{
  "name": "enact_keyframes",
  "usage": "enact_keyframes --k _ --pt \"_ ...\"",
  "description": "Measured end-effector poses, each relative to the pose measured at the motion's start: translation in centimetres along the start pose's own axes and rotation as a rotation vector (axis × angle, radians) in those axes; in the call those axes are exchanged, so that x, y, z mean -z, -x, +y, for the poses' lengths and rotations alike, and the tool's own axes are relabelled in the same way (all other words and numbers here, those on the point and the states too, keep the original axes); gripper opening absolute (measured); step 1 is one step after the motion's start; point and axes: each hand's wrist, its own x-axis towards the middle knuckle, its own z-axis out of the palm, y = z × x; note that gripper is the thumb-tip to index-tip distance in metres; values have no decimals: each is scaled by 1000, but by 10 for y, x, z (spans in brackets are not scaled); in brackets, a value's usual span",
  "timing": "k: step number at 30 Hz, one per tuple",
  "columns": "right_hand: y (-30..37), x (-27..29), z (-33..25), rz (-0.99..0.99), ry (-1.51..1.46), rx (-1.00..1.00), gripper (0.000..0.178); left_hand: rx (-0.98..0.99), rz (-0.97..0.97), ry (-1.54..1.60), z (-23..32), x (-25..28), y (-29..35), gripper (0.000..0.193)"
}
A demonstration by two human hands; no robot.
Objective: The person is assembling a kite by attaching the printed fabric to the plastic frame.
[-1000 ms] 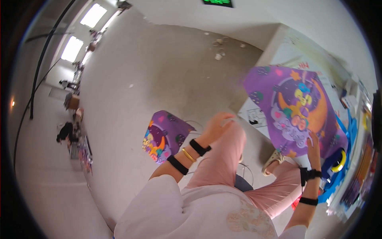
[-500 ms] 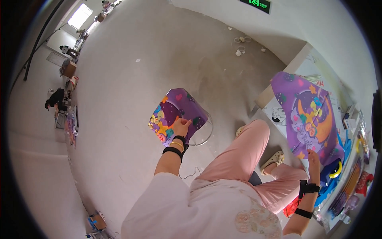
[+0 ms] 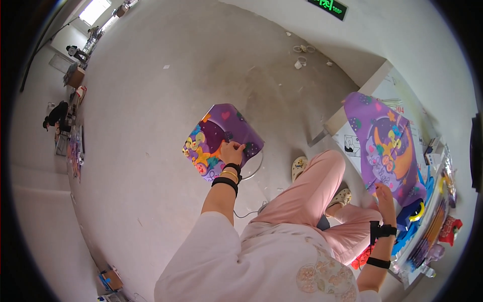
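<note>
A purple printed sheet with a cartoon moon, stars and animals lies over a stool whose metal ring shows below its right side. My left hand is on the sheet's face, its fingers bunched together as if pinching the material; the fingertips are partly hidden. To the right, a matching purple sheet is spread across a table, its surface wavy. My right hand grips that sheet's near edge between thumb and fingers.
The white table carries a blue tape dispenser with a yellow roll, small boxes and packets, and long sticks. My legs are between stool and table. Far left, people sit along the wall beside boxes.
The view has shifted slightly. The sheet at the stool covers more of the metal ring. My right hand has moved a little left and up, along with the near edge of the table's sheet.
</note>
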Motion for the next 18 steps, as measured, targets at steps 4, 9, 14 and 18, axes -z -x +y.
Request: enact_keyframes --k 4,9,14,18 --pt "3 -15 -11 5 -27 100 26 -118 85 -5 -34 -5 -9 24" --pt "13 -11 -20 -13 -12 65 24 -94 -35 127 -45 2 -13 28" --pt "3 -17 -36 -27 -56 93 22 -142 54 275 -54 39 -24 27" --pt "3 -21 -70 -16 -48 147 22 -94 160 672 -20 70 -8 22"
